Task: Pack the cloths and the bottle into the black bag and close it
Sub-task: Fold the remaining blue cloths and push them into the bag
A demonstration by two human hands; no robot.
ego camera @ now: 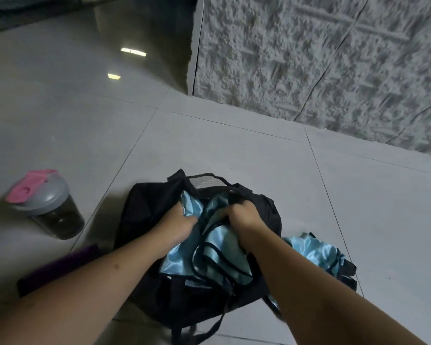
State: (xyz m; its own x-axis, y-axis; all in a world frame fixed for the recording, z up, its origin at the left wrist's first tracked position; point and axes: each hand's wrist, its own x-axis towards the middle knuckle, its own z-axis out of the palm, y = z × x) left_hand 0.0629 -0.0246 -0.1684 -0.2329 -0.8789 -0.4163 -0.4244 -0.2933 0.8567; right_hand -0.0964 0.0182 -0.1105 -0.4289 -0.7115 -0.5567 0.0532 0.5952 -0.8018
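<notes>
The black bag (pixel 147 215) lies open on the tiled floor in front of me. A shiny light-blue cloth with black trim (pixel 224 260) fills its mouth. My left hand (pixel 177 224) presses into this cloth at the bag's left side, fingers buried in the fabric. My right hand (pixel 244 214) is closed on the cloth together with the bag's upper edge. A second light-blue cloth (pixel 316 252) lies on the floor right of the bag, partly behind my right forearm. The bottle (pixel 47 205), dark with a grey lid and pink cap, stands tilted on the floor to the left.
A dark purple folded cloth (pixel 60 267) lies on the floor at the lower left, partly under my left forearm. A rough textured wall (pixel 321 58) rises close behind the bag on the right. Glossy floor tiles (pixel 60 108) stretch away to the left.
</notes>
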